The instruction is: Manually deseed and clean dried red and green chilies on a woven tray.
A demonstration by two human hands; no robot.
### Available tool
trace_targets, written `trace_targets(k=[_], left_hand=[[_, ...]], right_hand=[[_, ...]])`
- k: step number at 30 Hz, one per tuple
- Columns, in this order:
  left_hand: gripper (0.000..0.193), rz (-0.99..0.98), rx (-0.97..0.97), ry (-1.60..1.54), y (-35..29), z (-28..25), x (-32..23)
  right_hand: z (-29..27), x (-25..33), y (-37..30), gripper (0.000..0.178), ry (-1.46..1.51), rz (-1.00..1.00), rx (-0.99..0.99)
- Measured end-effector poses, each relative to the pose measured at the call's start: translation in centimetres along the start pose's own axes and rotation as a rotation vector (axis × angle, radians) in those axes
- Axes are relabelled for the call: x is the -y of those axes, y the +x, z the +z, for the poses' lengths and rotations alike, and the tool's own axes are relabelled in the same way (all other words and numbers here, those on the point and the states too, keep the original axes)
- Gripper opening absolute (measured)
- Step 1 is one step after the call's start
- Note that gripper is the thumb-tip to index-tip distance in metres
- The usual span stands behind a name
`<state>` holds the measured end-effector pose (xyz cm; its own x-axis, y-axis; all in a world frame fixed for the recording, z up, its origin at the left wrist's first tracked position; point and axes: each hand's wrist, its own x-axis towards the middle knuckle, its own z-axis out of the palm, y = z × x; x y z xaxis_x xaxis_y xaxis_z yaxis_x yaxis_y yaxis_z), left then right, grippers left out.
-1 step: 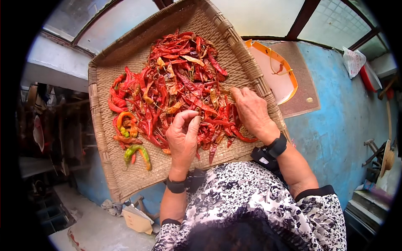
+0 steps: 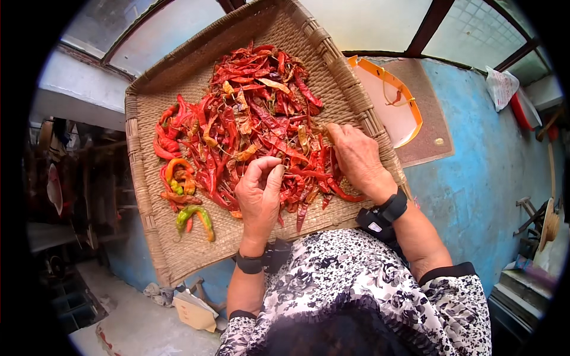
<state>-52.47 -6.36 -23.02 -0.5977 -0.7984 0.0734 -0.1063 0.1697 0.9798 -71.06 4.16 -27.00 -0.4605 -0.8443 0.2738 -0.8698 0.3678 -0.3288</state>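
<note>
A square woven basket tray [image 2: 151, 237] is tilted in front of me, holding a heap of dried red chili peppers [image 2: 261, 113]. My left hand [image 2: 259, 196] is over the near part of the heap, thumb and forefinger pinched together; what lies between them is too small to make out. At the heap's right side, near the tray's rim, my right hand [image 2: 359, 157] has its fingers bent down onto the chilies. A brownish bit shows by its fingertips, but its grip is partly hidden. Fresher peppers, among them a curved green-orange pepper [image 2: 195, 216], lie at the tray's left.
Beyond the tray's right rim, an orange-edged white container [image 2: 415, 118] stands on a brown mat [image 2: 436, 145]. A red basin [image 2: 525, 110] with a white plastic bag [image 2: 502, 88] is by the far-right wall. Cluttered shelves are on the left; a cardboard piece [image 2: 195, 313] sits below the tray.
</note>
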Motion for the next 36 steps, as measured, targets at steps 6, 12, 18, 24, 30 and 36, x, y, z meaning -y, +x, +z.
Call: trace_targets(k=[6, 12, 18, 24, 30, 36], left_hand=[[0.010, -0.004, -0.019, -0.011, -0.1, -0.1, 0.4], [0.009, -0.031, 0.072, -0.104, 1.2, 1.3, -0.2], [0.009, -0.015, 0.144, -0.205, 1.9, 3.7, -0.9], [0.014, -0.057, 0.137, -0.176, 1.3, 3.9, 0.4], [0.024, 0.385, 0.234, 0.724, 1.8, 5.9, 1.5], [0.010, 0.358, 0.245, 0.770, 2.0, 5.7, 2.2]], right_hand=[[-5.5, -0.1, 0.5, 0.038, 0.514, 0.125, -0.144], [-9.7, -4.8, 1.0, 0.026, -0.169, 0.021, -0.496], [-5.2, 1.3, -2.0, 0.027, 0.386, -0.058, 0.086], [-4.9, 0.9, -2.9, 0.009, 0.430, -0.013, -0.040], [-9.2, -5.4, 0.0, 0.017, -0.003, 0.122, -0.342], [-6.3, -1.4, -1.2, 0.025, 0.362, -0.033, -0.124]])
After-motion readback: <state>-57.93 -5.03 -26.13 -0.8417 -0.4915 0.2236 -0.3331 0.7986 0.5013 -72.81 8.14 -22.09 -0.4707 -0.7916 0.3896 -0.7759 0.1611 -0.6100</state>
